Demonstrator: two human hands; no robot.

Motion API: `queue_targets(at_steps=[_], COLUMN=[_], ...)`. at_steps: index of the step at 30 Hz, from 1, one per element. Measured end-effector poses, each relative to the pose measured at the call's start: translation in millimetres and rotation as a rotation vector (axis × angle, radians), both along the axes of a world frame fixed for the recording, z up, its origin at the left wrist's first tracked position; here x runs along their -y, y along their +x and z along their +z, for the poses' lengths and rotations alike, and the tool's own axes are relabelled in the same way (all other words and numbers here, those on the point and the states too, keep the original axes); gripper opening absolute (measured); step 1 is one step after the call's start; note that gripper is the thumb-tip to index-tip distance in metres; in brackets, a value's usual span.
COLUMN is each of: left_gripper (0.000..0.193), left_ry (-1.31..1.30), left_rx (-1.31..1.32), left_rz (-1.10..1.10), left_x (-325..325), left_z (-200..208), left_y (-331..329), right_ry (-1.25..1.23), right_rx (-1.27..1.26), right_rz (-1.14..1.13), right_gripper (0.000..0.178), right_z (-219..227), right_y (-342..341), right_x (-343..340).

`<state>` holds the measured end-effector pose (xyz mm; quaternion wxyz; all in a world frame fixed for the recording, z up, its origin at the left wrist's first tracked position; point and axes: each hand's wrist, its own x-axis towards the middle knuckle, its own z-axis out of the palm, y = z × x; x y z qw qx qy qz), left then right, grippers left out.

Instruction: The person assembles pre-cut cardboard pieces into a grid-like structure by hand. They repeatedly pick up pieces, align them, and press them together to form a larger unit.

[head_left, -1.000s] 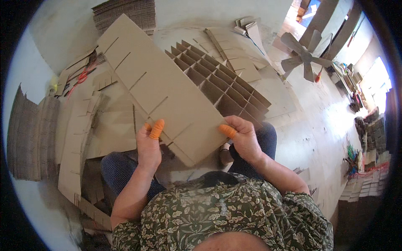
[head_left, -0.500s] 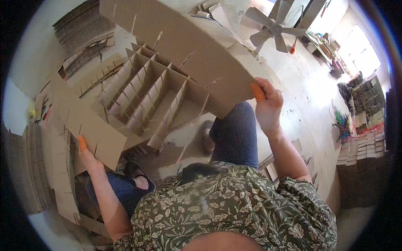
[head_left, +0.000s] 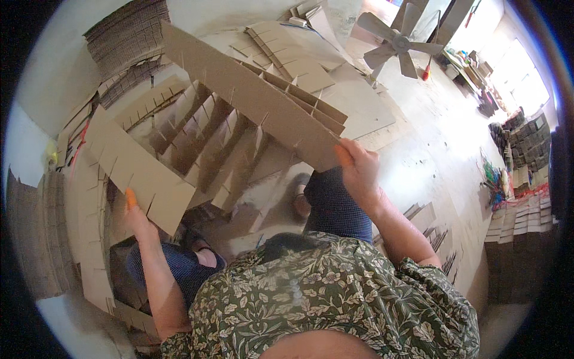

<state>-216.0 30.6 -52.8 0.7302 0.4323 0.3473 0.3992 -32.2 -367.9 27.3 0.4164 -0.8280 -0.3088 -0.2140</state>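
My right hand (head_left: 362, 173), an orange cover on its thumb, grips the near end of a long slotted cardboard strip (head_left: 239, 99). The strip slants away to the far left, over the far part of a cardboard divider grid (head_left: 206, 128) of upright crossing pieces. More dividers (head_left: 311, 103) show behind it. My left hand (head_left: 140, 220), also with an orange thumb cover, holds the near end of a shorter slotted cardboard strip (head_left: 140, 170) on the left side of the grid. Its fingers are partly hidden under that strip. Some of the grid's joints are too shadowed to make out.
Flat slotted cardboard sheets (head_left: 293, 57) lie beyond the grid. Stacked cardboard (head_left: 122, 36) stands at the far left wall, with more bundles (head_left: 519, 239) at the right. A fan (head_left: 400, 43) stands at the far right. My knees flank the work.
My right hand has come down and slightly left, lowering and tilting the long strip so dividers show behind it. My left hand has shifted slightly right with its strip.
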Motion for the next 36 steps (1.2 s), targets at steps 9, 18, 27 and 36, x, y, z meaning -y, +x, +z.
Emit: queue_targets(at_steps=[9,18,27,36], left_gripper=[0.042,0.038,0.037,0.037], left_ry=[-0.001,0.000,0.015,0.000], left_rx=[-0.022,-0.056,0.007,-0.059], left_rz=[0.033,0.060,-0.006,0.025], left_x=[-4.8,-1.9,-0.6,-5.2], left_z=[-4.8,-4.9,-2.7,-8.6], left_y=[-2.0,3.0,0.2,2.6], right_ry=[-0.027,-0.075,-0.182,-0.254], right_rx=[0.067,0.138,0.101,0.112], right_rz=[0.009,-0.012,0.043,0.069], right_gripper=[0.011,0.011,0.006,0.003], right_z=[-1.0,-9.7,-8.3,0.8], right_y=[3.7,16.5,18.8,38.4], right_x=[-14.9,-10.3,-8.2,-14.1])
